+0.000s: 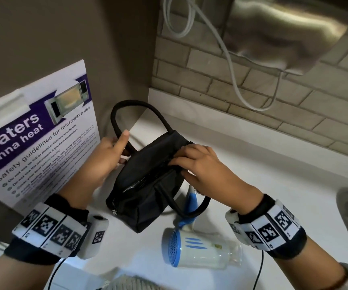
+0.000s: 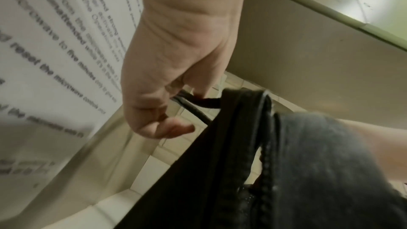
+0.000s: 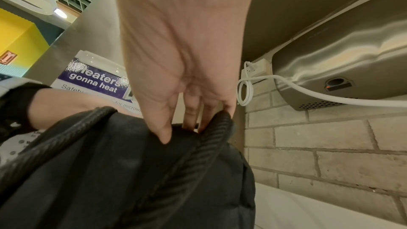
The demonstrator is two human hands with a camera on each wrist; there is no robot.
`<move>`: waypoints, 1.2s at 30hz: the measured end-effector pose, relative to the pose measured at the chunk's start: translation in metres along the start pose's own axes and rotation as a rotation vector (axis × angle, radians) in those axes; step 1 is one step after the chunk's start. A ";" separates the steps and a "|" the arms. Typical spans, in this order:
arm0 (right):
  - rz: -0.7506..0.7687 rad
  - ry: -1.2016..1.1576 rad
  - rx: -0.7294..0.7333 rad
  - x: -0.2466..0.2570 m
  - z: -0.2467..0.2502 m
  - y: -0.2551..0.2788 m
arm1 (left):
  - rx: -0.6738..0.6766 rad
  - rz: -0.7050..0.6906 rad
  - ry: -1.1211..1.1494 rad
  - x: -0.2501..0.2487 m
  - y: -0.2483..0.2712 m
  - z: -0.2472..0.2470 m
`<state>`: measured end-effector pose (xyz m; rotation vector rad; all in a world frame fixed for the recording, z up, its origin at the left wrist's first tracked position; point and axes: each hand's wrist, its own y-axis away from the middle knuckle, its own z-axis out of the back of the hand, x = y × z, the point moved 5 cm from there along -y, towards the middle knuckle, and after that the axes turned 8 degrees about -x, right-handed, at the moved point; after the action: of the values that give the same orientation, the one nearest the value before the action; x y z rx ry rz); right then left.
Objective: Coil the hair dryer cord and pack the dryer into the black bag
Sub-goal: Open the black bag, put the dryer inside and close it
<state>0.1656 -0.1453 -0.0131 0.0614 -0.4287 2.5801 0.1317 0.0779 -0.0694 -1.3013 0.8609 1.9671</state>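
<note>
Both hands grip the black bag point(image 1: 148, 185): the left hand point(image 1: 104, 158) pinches its zipper pull, the right hand point(image 1: 200, 166) pinches its rim. The hair dryer point(image 1: 194, 250) lies on the desk point(image 1: 273, 185) beneath the right wrist.

Black bag point(image 1: 148, 185): matt woven cloth, handles showing ribbed cord texture. Hair dryer point(image 1: 198, 253): smooth glossy white plastic, blue plastic grille. Counter point(image 1: 273, 195): smooth white, lightly reflecting. Hand dryer point(image 1: 284, 30), far right: brushed metal, shining. Wall tiles point(image 1: 210, 76): rough, matt. Poster point(image 1: 37, 132), left: glossy, looking laminated.
</note>
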 end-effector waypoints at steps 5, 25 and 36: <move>-0.021 -0.018 -0.096 -0.006 0.017 0.006 | -0.202 -0.238 0.005 -0.009 0.020 0.019; -0.366 -0.209 0.114 -0.111 -0.056 0.084 | 0.211 -1.344 -0.575 -0.067 0.178 -0.119; -0.125 0.067 0.247 -0.111 -0.109 0.089 | 0.833 -0.969 -1.210 0.052 0.180 -0.182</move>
<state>0.2215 -0.2375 -0.1562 0.0849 -0.0775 2.4903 0.0701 -0.1659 -0.1409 0.1157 0.2216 1.0159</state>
